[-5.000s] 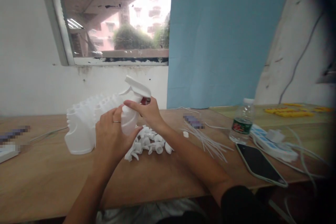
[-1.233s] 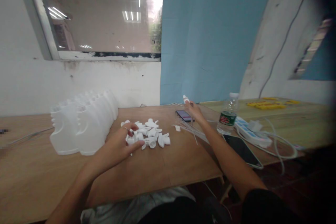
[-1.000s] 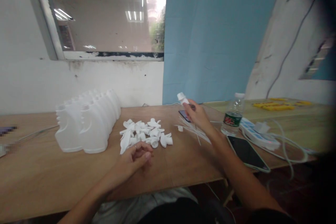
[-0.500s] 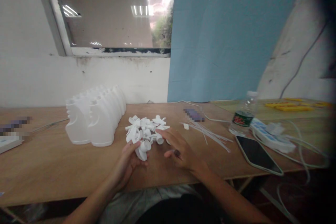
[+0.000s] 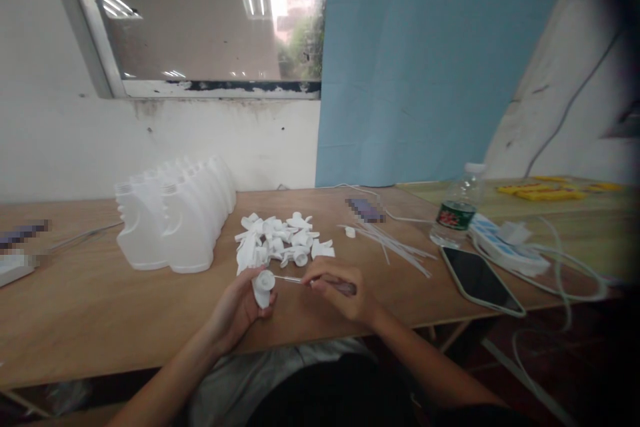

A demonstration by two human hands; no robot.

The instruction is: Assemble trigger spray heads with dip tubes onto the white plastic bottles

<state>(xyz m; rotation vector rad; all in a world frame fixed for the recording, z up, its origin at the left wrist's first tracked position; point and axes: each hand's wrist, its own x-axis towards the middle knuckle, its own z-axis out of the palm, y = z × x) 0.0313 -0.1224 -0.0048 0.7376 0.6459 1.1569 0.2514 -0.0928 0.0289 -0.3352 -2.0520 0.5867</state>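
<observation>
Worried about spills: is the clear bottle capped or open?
Capped: the clear bottle stands upright by the power strip, with a white cap on its neck.

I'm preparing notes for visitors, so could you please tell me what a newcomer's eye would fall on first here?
Probably the big blue sheet on the wall, right of the window, and the ranks of whitish bottles standing on the table's left. Then the heap of white plastic pieces mid-table, just beyond the left hand with its white piece and the right hand with a thin rod.
</observation>
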